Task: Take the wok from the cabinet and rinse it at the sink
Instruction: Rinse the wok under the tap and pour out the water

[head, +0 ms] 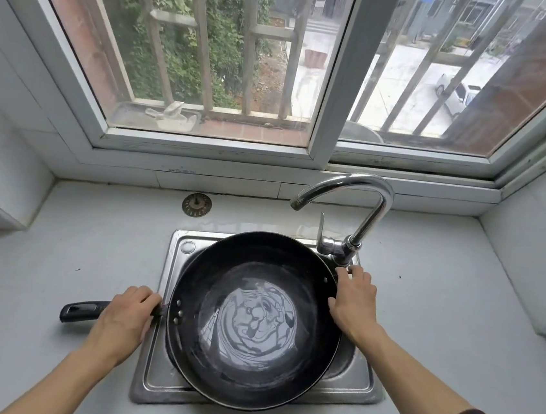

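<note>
A large black wok (254, 319) sits over the steel sink (154, 379) and covers most of the basin. A pool of water swirls in the wok's bottom. Its black handle (80, 310) sticks out to the left over the counter. My left hand (123, 321) is closed around the handle close to the wok's rim. My right hand (354, 303) grips the rim on the wok's right side. The chrome faucet (357, 212) arches behind the wok, its spout above the wok's far edge. No water runs from the spout.
A round metal drain strainer (196, 204) lies on the white counter (58, 251) behind the sink. The faucet lever (322, 225) stands upright just past my right hand. A window with bars fills the wall behind. White walls close the counter on both sides.
</note>
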Demonstrator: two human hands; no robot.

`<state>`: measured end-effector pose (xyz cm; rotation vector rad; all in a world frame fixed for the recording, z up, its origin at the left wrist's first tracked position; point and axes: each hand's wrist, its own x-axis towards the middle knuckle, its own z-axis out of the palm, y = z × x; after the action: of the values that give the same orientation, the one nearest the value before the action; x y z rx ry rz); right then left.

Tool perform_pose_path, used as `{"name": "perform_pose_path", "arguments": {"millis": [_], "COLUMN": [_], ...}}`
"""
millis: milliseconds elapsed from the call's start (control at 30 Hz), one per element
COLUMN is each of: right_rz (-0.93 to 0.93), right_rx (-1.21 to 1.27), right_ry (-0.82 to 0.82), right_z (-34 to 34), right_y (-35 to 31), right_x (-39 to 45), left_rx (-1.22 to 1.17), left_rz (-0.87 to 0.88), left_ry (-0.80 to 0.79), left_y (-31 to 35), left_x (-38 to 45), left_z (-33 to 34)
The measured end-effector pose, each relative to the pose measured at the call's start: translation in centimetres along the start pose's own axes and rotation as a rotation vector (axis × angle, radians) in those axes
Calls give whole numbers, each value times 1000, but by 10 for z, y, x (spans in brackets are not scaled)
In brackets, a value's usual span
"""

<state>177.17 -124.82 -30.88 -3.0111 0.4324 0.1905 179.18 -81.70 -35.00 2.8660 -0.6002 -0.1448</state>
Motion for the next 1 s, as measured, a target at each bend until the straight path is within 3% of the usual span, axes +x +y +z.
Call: {"name": "perform_pose_path", "arguments": {"millis": [367,700,1000], "right_rz": [-22,-187,-40], "right_rx": [11,260,318], "right_ry": [37,167,69], "right_z": [-15,-24,-2], "right_y": [-14,-34,-45], "right_x": [2,46,104], "left_rx": [-40,-68,-54], "left_rz": [-128,-116,-103], "left_ry": [-94,-74,-56], "left_y": [-1,0,0], "left_x": [8,7,7], "left_z": [12,12,15]}}
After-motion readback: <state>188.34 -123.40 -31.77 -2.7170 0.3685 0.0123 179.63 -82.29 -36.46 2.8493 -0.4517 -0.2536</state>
